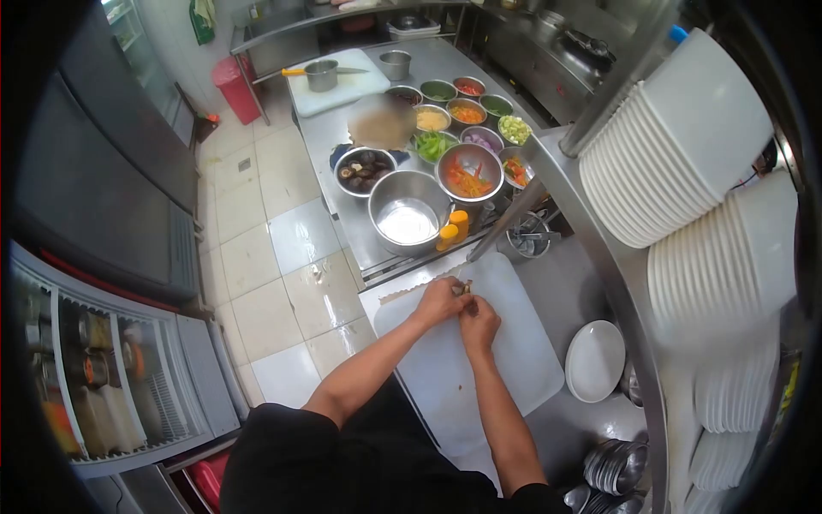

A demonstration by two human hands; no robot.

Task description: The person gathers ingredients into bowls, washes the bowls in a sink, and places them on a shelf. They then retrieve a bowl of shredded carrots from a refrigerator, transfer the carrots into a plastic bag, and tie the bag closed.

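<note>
My left hand (440, 301) and my right hand (479, 325) meet over the far part of a white cutting board (445, 368). Both hands are closed, with the fingers pinched around a small brown mushroom (464, 289), mostly hidden by the fingertips. A few tiny brown bits lie on the board below the hands. Beyond the board stands a large, deep steel bowl (409, 212) with nothing visible inside. Beside it, to the left, a steel bowl of dark mushrooms (366, 171) rests on a dark cloth.
Two orange-yellow bottles (454, 230) stand by the large bowl. Behind are several bowls of cut vegetables, including pepper strips (468, 178). A knife (353, 70) lies on a farther board. White plates (597, 361) and a shelf post (505, 218) are at right; an open-topped fridge (120, 377) is at left.
</note>
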